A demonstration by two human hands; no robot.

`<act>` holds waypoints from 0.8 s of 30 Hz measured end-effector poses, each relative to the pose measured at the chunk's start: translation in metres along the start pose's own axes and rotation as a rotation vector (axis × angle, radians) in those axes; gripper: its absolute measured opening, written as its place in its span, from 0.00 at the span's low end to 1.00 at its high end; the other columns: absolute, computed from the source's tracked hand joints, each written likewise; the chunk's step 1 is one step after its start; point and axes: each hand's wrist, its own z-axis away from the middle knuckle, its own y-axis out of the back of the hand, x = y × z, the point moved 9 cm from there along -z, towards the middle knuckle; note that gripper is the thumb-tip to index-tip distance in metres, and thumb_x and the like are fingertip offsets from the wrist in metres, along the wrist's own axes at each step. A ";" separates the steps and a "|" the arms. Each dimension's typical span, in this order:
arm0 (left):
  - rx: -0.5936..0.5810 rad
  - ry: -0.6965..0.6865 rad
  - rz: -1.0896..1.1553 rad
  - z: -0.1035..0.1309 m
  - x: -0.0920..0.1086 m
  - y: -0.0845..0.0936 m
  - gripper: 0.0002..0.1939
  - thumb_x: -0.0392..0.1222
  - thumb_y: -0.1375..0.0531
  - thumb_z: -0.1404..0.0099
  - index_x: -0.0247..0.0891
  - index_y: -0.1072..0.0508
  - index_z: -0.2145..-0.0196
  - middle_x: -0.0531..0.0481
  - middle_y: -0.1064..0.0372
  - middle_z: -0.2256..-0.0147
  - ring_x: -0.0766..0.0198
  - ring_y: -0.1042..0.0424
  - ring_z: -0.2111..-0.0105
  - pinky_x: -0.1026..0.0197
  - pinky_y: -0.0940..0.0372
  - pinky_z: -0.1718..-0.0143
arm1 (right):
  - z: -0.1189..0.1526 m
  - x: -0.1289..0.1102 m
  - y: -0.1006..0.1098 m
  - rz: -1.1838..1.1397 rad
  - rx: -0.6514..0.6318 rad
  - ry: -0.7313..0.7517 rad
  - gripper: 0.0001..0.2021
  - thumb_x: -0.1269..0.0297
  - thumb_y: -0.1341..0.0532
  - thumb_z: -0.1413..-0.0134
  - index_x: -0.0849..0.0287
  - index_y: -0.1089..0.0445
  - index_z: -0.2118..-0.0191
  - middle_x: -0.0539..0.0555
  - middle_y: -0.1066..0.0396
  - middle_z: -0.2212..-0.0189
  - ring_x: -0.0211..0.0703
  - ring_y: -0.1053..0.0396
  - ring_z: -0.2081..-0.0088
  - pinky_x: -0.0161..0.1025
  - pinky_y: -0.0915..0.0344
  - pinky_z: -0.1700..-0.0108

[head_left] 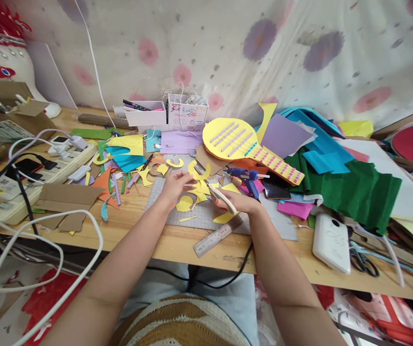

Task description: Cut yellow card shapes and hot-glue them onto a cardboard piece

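Observation:
Over a grey cutting mat (282, 223), my right hand (233, 202) is closed around white-handled scissors (224, 198), whose blades point up and left toward yellow paper pieces (202, 187). My left hand (176, 186) is just left of the scissors, its thumb and fingers pinched at the edge of the yellow pieces; what lies between the fingertips is too small to tell. A steel ruler (215, 236) lies below my right hand. Behind it are a blue glue gun (244, 175) and a yellow paper guitar (228, 137) with purple strips.
Coloured paper scraps (125, 161), cardboard (66, 202) and a power strip (62, 168) with cables fill the left. On the right are green crepe paper (358, 192), a white power bank (332, 242) and black scissors (364, 262). White boxes (145, 115) stand behind.

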 end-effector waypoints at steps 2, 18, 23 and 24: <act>0.120 -0.079 0.064 -0.004 0.010 0.016 0.10 0.40 0.37 0.57 0.34 0.36 0.82 0.52 0.33 0.79 0.66 0.30 0.75 0.63 0.34 0.72 | 0.002 0.000 0.007 0.114 0.054 -0.045 0.28 0.34 0.51 0.54 0.59 0.45 0.69 0.49 0.42 0.75 0.34 0.45 0.74 0.34 0.45 0.71; 0.357 -0.295 0.185 -0.019 0.026 0.058 0.11 0.38 0.38 0.55 0.36 0.39 0.80 0.56 0.37 0.82 0.71 0.33 0.78 0.66 0.36 0.71 | 0.016 -0.026 0.045 0.720 0.639 -0.256 0.14 0.57 0.39 0.51 0.59 0.32 0.60 0.58 0.32 0.54 0.48 0.36 0.51 0.42 0.40 0.53; 0.423 -0.266 0.180 -0.021 0.020 0.063 0.11 0.37 0.37 0.54 0.36 0.39 0.79 0.55 0.34 0.79 0.69 0.30 0.75 0.64 0.35 0.69 | 0.089 -0.036 0.076 0.538 0.813 -0.256 0.14 0.51 0.45 0.48 0.58 0.33 0.67 0.53 0.29 0.66 0.40 0.32 0.67 0.36 0.38 0.65; 0.423 -0.263 0.177 -0.022 0.019 0.063 0.10 0.36 0.37 0.54 0.36 0.38 0.78 0.55 0.34 0.79 0.69 0.30 0.75 0.65 0.35 0.70 | 0.108 -0.027 0.086 0.542 0.879 -0.323 0.15 0.50 0.46 0.48 0.58 0.33 0.68 0.53 0.29 0.68 0.40 0.33 0.69 0.37 0.39 0.66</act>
